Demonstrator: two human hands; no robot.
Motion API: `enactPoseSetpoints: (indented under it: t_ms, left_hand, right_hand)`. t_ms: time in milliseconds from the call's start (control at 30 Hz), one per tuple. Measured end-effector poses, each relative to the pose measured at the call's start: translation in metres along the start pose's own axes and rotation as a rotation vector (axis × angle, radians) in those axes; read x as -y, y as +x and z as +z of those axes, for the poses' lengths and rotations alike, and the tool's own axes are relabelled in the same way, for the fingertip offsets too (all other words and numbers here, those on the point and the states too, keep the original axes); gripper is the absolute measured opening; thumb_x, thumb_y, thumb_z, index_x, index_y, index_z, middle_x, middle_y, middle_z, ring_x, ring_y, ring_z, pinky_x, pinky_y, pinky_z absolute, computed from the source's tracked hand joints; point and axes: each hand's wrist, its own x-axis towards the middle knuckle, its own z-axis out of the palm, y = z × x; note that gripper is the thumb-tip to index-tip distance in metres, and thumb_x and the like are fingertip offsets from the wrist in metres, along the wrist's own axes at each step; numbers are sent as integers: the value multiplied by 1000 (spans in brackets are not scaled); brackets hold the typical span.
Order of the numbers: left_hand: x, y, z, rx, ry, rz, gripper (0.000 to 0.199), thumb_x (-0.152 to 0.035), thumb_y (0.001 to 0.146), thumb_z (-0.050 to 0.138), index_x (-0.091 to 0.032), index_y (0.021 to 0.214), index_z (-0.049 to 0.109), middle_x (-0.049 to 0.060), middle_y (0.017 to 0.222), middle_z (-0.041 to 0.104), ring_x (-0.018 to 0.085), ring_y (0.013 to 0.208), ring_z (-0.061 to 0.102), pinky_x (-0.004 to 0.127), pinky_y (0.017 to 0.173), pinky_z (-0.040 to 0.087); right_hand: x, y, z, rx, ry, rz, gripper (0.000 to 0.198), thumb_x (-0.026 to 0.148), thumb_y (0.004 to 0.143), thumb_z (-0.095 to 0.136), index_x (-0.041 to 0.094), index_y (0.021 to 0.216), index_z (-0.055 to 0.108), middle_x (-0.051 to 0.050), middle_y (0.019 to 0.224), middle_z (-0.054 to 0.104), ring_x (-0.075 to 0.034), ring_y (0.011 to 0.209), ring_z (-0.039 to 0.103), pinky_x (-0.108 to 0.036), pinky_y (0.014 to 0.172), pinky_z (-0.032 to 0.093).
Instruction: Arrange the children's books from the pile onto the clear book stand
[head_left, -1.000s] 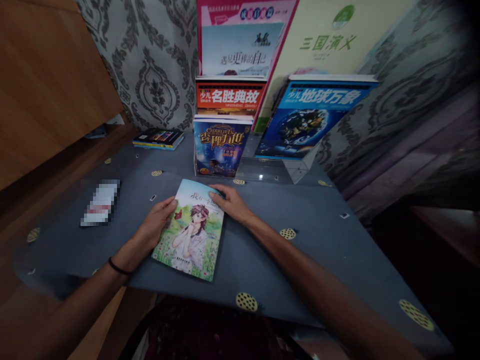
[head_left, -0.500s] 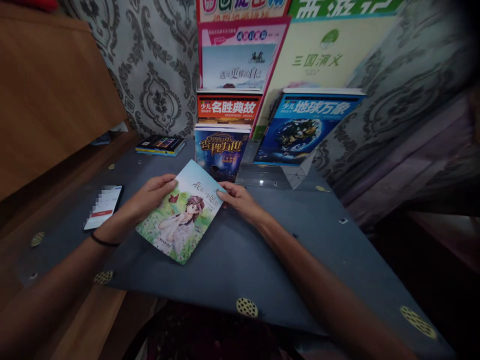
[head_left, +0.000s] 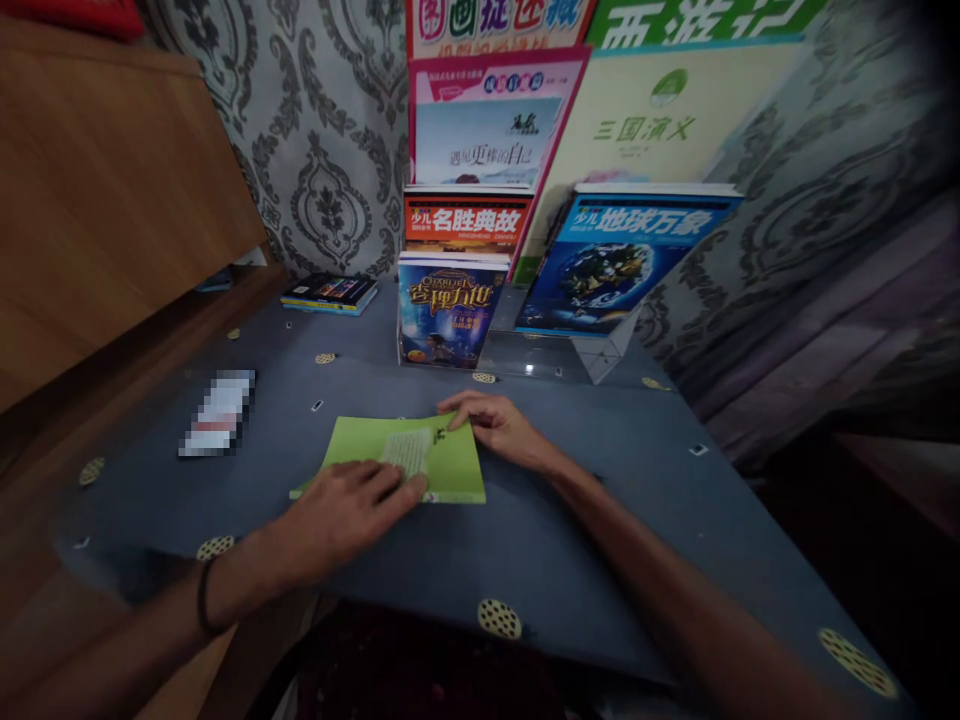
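Note:
A thin paperback book (head_left: 361,440) lies on the table with its light-green side up, its spine toward me. A pale text panel shows on it. My left hand (head_left: 341,512) rests on the near left part, fingers stretched over the cover, a dark band at the wrist. At the far right corner, the thumb and fingers of my right hand (head_left: 501,430) close on the edge. Beyond the hands, a blue book with golden title letters (head_left: 451,312) stands in a clear holder.
A phone (head_left: 217,415), blurred over, lies on the grey tablecloth (head_left: 600,540) at left. Farther back is a small stack of books (head_left: 330,293). A rack holds an orange-topped book (head_left: 465,222), a blue globe-cover book (head_left: 626,260) and others. A wooden cabinet (head_left: 112,190) borders the left.
The book has gone from held up with its illustrated cover showing to lying green side up on the table. My left hand has moved onto it; the right grips a corner.

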Motion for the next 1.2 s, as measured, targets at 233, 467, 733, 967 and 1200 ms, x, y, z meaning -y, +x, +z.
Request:
enactPoseSetpoints:
  t_ms: [233, 467, 733, 967, 1200]
  left_hand:
    - [-27, -19, 28, -68, 262, 39, 38, -12, 97, 45, -17, 134, 52, 13, 118, 69, 27, 112, 65, 34, 83, 56]
    - [-33, -24, 41, -114, 259, 2, 30, -13, 94, 48, -18, 120, 61, 11, 99, 69, 25, 89, 66, 38, 78, 54]
    - [-35, -24, 40, -114, 261, -15, 41, -10, 91, 48, -17, 131, 58, 15, 113, 69, 28, 100, 68, 38, 81, 56]
    - [-34, -26, 37, -125, 242, -15, 48, -6, 88, 46, -18, 133, 57, 14, 121, 70, 30, 115, 65, 38, 86, 56]
    - [-33, -26, 31, -70, 252, -28, 45, -8, 92, 44, -21, 135, 54, 11, 124, 70, 26, 118, 66, 33, 85, 58]
  right_hand:
    - [7, -23, 7, 140, -478, -121, 42, 0, 85, 46, 23, 101, 78, -8, 120, 75, -24, 121, 65, -54, 108, 47]
    - [56, 14, 88, 496, -272, -186, 43, 15, 103, 40, 28, 137, 64, -1, 142, 64, -15, 136, 55, -32, 118, 42]
    - [39, 42, 97, 512, -393, -167, 43, 28, 106, 46, 28, 148, 51, 1, 154, 53, -13, 147, 41, -34, 125, 29]
    - [8, 21, 63, 359, -591, -65, 47, 30, 106, 40, 23, 153, 45, -6, 160, 43, -19, 151, 34, -47, 125, 29]
    - [14, -25, 50, 307, -599, -48, 47, 31, 107, 38, 20, 151, 47, -8, 163, 37, -18, 155, 25, -49, 128, 20]
